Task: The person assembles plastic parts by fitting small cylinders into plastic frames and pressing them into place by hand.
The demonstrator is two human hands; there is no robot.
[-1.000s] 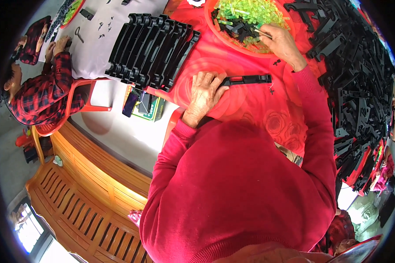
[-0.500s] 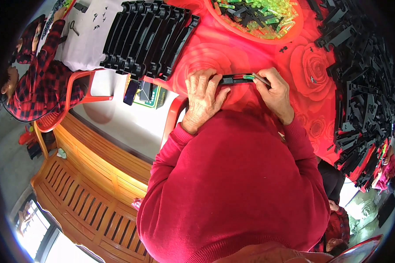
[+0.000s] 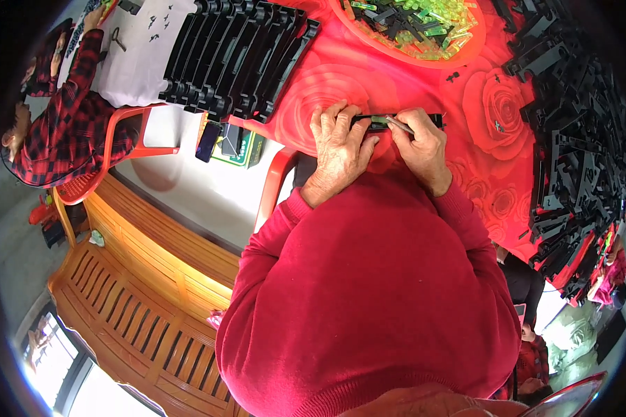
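Observation:
A short black plastic strip (image 3: 435,119) lies crosswise on the red rose-patterned tablecloth in front of me. A small green piece (image 3: 379,119) shows in its middle part. My left hand (image 3: 341,149) holds the strip's left end, with fingers and thumb curled against it. Between the thumb and fingers of my right hand (image 3: 424,146) is a thin grey rod-like tool (image 3: 399,125). Its tip points at the strip beside the green piece. The right hand covers part of the strip.
Beyond my hands stands a red basin (image 3: 396,50) of yellow-green vials and black pieces. Long black plastic racks (image 3: 236,62) lie in a row at far left. Loose black strips (image 3: 577,146) are heaped at right. A person in plaid (image 3: 76,146) sits at left, near a wooden bench (image 3: 139,299).
The strip and my left hand have shifted right. My right hand has moved left along the strip, bringing the tool over its middle; the green piece now shows left of the tool tip.

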